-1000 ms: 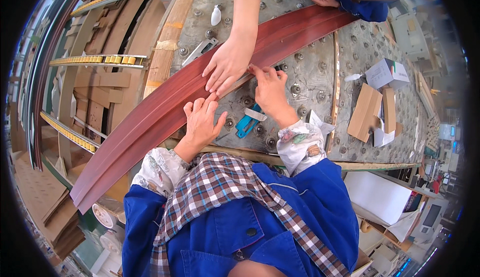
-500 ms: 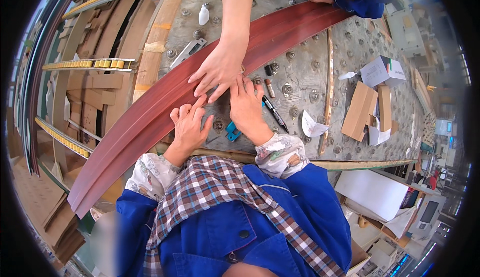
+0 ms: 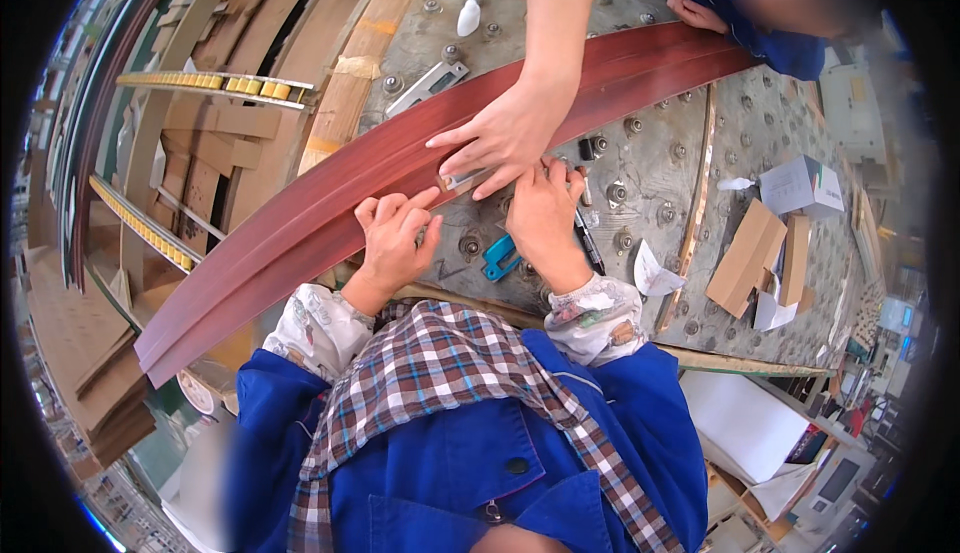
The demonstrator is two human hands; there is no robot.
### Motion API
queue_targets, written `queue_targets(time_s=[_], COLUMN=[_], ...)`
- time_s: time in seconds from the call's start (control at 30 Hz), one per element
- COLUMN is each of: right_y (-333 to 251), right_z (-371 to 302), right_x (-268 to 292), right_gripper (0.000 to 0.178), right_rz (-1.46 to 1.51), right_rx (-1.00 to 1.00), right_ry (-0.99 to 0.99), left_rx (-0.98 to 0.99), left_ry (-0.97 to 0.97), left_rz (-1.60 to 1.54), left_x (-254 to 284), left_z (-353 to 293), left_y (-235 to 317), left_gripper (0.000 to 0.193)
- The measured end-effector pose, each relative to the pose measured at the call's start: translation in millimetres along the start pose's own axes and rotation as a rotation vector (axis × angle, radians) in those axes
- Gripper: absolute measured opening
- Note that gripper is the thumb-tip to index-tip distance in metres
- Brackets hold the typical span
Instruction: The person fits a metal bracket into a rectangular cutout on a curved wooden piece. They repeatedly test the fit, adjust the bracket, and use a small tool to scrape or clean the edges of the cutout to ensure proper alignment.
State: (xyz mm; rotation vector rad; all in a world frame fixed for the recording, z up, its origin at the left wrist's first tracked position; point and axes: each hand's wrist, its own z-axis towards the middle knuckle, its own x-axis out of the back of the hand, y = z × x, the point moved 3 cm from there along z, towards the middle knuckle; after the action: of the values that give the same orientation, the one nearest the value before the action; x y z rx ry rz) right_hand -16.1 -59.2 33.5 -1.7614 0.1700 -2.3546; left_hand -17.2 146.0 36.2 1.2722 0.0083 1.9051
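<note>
A long reddish-brown wood-look panel strip [image 3: 300, 228] runs diagonally across the metal work table [image 3: 650, 243]. My left hand [image 3: 395, 243] is at its near edge, fingers apart and partly curled, the index reaching toward a small pale piece [image 3: 455, 182] on the strip. Closer to the middle, my right hand [image 3: 545, 218] bends its fingers together at the same edge; what they pinch, if anything, is hidden. Across from me, a co-worker's hand [image 3: 510, 133] spreads over the small piece, covering part of it. A blue tool [image 3: 500, 257] and a black marker [image 3: 588, 243] lie beside my right hand.
Near the strip's far edge are a silver-framed tool [image 3: 428, 88] and a white bottle [image 3: 468, 16]. To the right lie a white paper scrap [image 3: 655, 271], cardboard pieces [image 3: 745, 259] and a white box [image 3: 800, 186]. Wooden boards [image 3: 215, 143] and yellow roller rails [image 3: 215, 83] stand left.
The whole view has shifted, moving the table and strip rightward in the picture. The small pale piece under the co-worker's hand shows more now. My right fingers are bent more than before.
</note>
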Motion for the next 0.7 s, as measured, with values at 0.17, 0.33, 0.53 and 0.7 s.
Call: queue_targets(time_s=[0.17, 0.33, 0.53, 0.7], right_y=[2.4, -0.1, -18.3, -27.5], right_z=[2.3, -0.8, -13.6, -15.1], right_x=[4.3, 2.2, 4.4, -0.3], right_gripper=[0.039, 0.041, 0.035, 0.029], right_rz=[0.046, 0.093, 0.109, 0.105], right_rx=[-0.007, -0.012, 0.029, 0.018], right_ry=[0.020, 0.060, 0.098, 0.102], left_rx=[0.057, 0.058, 0.130, 0.149], left_ry=[0.060, 0.093, 0.153, 0.168], left_rz=[0.002, -0.118, -0.255, -0.314], left_x=[10.3, 7.3, 7.0, 8.8], left_z=[-4.1, -8.4, -11.6, -12.1], left_y=[-20.7, -27.2, -34.0, -38.5], left_gripper=[0.016, 0.017, 0.014, 0.012])
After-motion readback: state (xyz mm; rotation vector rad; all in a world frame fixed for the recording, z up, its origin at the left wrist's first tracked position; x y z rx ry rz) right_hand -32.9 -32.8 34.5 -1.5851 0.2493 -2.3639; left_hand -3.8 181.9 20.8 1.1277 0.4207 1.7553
